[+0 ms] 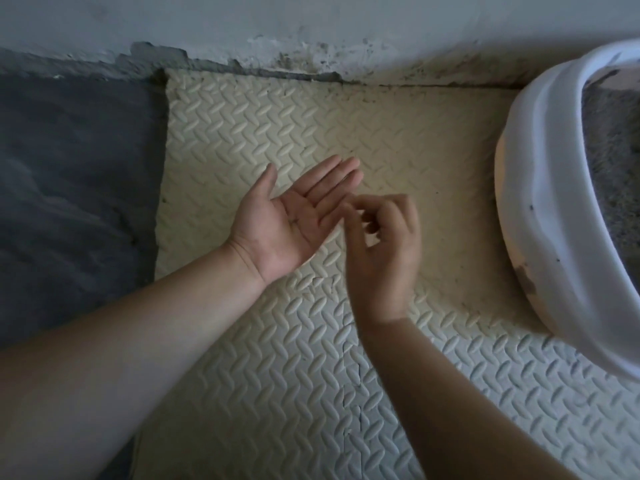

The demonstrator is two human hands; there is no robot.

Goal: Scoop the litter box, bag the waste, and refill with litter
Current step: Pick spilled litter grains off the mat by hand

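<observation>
Foam mat [398,119]: cream colour, with a pressed diamond-plate pattern. It covers the middle and the lower part of the view and lies against the wall. A seam between two pieces runs down the lower middle.
Wall [311,22]: pale grey, along the top. Near its foot the paint is chipped and has dark spots.
Bare floor [69,174]: dark grey and rough, left of the mat.
Litter box [554,202]: white plastic with a rounded rim. It stands on the mat at the right edge, only partly in view and well apart from both hands. Its outer wall carries a brown-grey smear low down and a few dark specks.
Litter [616,150]: grey grains inside the box.
Left hand [294,223]: over the middle of the mat, palm turned up, fingers straight and released, holding nothing.
Right hand [384,244]: just beside the left one, back toward the camera and blurred. Its fingers are curled toward the thumb and grip no thing that I can see. The fingertips are close to the little-finger side of the left hand.
</observation>
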